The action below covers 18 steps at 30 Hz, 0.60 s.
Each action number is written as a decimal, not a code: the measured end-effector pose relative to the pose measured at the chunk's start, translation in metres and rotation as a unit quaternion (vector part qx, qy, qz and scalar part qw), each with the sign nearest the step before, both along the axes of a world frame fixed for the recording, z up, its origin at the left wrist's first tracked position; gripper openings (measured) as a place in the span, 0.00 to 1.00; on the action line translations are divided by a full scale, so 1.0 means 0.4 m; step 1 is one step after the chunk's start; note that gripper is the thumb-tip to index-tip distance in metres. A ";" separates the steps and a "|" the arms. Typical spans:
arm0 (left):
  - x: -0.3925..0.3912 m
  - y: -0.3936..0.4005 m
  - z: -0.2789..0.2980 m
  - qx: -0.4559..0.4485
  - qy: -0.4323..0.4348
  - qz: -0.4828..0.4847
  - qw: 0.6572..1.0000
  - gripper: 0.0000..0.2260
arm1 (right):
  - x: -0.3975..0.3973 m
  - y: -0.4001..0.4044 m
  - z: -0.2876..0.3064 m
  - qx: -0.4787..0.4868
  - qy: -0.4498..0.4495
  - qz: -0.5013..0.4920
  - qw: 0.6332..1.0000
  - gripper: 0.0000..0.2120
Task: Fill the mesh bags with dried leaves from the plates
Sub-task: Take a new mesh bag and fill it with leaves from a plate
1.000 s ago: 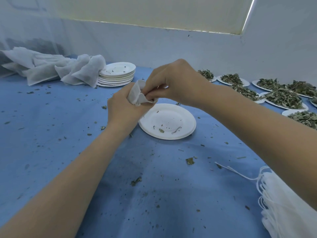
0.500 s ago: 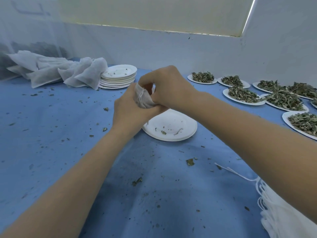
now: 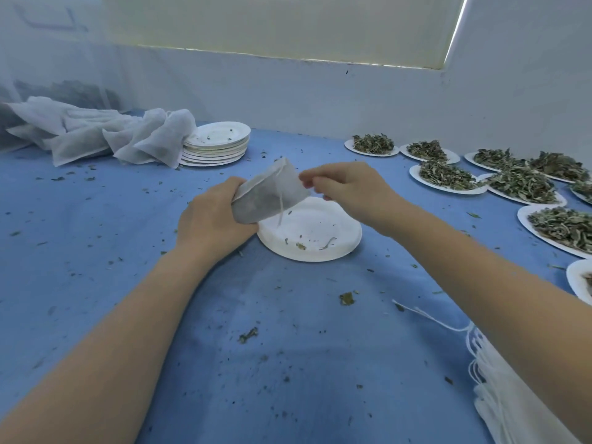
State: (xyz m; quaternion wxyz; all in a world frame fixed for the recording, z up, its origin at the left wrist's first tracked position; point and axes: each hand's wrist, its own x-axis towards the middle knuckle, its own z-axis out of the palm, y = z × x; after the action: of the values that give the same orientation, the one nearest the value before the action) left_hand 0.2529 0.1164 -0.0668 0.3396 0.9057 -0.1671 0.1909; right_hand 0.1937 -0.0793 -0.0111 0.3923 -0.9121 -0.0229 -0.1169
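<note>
Mesh bag (image 3: pixel 269 195): sitting in the left hand (image 3: pixel 213 224), raised just over the near-empty plate (image 3: pixel 309 233), tilted with its mouth pointing up and toward the right. Dark leaf matter is showing through the cloth in the lower part, so the bag is reading as filled. The left hand is wrapping closed around the bag's bottom end. The right hand (image 3: pixel 347 190) is pinching with thumb and fingertips at the bag's rim, most likely on the drawstring; one loose string (image 3: pixel 281 205) is hanging down the side toward the plate.

Handling judgement: the bag is looking light, soft and floppy, with no stiffness of its own. The weave is thin, so a hard pull may be tearing or puckering it. The dry leaves inside are likely crumbling under a squeeze. Best hold: cupping the filled bottom loosely, taking the string ends, not the cloth, for closing.

Surroundings: only a few crumbs are lying on the near plate. Full plates of leaves (image 3: pixel 448 177) are waiting to the right. A stack of emptied plates (image 3: pixel 217 145) is standing at the back, touching a heap of white bags (image 3: pixel 102 136). Unused bags (image 3: pixel 499 389) are lying at lower right on the blue table (image 3: pixel 96 219).
</note>
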 end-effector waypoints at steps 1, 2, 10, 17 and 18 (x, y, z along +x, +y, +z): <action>0.002 0.001 -0.001 -0.005 -0.003 0.005 1.000 0.15 | -0.005 -0.010 -0.013 -0.018 0.019 -0.021 0.999 0.15; 0.003 0.002 -0.001 -0.008 -0.005 0.007 1.000 0.15 | -0.008 -0.019 -0.027 -0.054 0.056 -0.044 0.996 0.22; -0.007 0.000 -0.002 -0.047 0.058 0.003 0.997 0.18 | -0.019 0.009 -0.117 -0.231 0.215 -0.094 0.944 0.71; 0.024 0.028 0.057 -0.128 0.134 0.043 0.982 0.14 | 0.025 0.039 -0.013 -0.208 0.158 -0.100 0.960 0.69; 0.039 0.037 0.070 -0.133 0.137 0.050 0.980 0.14 | 0.045 0.051 0.009 -0.204 0.153 -0.093 0.962 0.68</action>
State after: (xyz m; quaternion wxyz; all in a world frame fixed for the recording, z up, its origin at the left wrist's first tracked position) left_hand 0.2683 0.1313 -0.0386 0.4665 0.8774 -0.0468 0.1019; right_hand 0.2115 -0.0591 -0.0077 0.1838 -0.9779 0.0992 -0.0050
